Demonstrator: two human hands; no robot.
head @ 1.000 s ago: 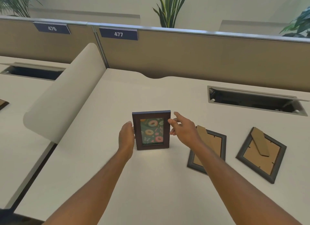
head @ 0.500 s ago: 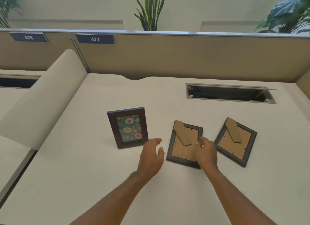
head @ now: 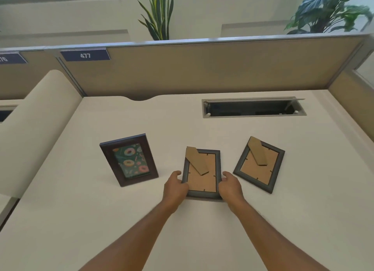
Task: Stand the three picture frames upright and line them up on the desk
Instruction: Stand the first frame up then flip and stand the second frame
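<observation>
both hands, left hand (head: 175, 186) and right hand (head: 230, 184), have left the standing frame (head: 129, 159) and now grip the middle frame (head: 201, 174), ready to lift it.

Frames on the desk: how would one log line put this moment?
hands: left, right grip middle frame | donut frame: upright | right frame: face-down

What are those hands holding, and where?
The middle frame, lying face down: left hand and right hand grip its two long sides near the bottom corners.
</observation>
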